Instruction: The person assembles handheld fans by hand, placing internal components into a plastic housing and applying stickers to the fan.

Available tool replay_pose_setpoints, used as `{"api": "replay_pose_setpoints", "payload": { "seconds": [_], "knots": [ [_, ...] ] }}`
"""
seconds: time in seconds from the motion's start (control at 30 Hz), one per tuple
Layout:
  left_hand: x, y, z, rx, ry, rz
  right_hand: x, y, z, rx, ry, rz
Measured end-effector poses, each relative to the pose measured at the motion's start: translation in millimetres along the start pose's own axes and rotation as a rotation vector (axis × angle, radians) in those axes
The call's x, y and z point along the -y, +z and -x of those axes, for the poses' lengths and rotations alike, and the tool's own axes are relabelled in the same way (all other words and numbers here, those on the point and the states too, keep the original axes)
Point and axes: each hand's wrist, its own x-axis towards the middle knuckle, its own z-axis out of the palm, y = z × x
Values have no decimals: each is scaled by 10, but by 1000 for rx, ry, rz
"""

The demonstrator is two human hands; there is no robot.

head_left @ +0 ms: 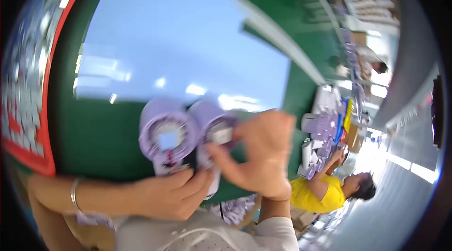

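Note:
Two light purple round plastic housings with short white handles are side by side in front of me. The left housing [168,131] shows an open ring with a white inner rim and dark reddish wires below it. In the right housing [214,117] a pale squarish patch shows inside the ring. My left hand [172,194] has its fingers closed on the white handle of the right housing. My right hand [261,152] is curled over that housing's right side, thumb and fingers at its rim; motion blurs the exact grip.
A shiny pale blue sheet [183,39] covers part of the green table [108,143]. At the left stands a red bin [51,124] of small metallic parts. White and purple parts [325,119] are heaped at the right, beside a person in a yellow shirt [325,197].

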Motion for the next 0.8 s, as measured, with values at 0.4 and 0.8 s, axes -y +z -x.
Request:
{"api": "replay_pose_setpoints", "payload": {
  "seconds": [0.4, 0.8],
  "knots": [
    [-93, -108, -225, 61, -25, 6, 72, 94, 73, -207, 33, 45],
    [-41, -139, -123, 104, 46, -67, 60, 191, -27, -223, 44, 14]
  ]
}}
